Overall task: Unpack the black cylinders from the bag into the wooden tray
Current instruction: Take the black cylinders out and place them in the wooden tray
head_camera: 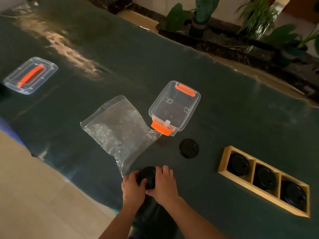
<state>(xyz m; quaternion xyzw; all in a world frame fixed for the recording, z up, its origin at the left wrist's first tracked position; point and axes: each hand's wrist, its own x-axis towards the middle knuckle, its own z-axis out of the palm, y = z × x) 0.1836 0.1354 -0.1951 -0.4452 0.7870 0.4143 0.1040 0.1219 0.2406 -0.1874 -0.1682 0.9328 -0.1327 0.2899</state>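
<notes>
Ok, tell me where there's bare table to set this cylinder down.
Bare table lies between the hands and the wooden tray, and beyond the tray's far side. Also free: the wide stretch between the lid and the bag. Crowded: around the clear box, the bag's corner and the loose black disc. All three tray compartments look filled.

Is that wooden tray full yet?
Full: each of the three compartments of the wooden tray holds a black cylinder.

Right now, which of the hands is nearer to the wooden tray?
Right. The right hand grips the black cylinder on the side facing the wooden tray; the left hand holds its far side.
</notes>
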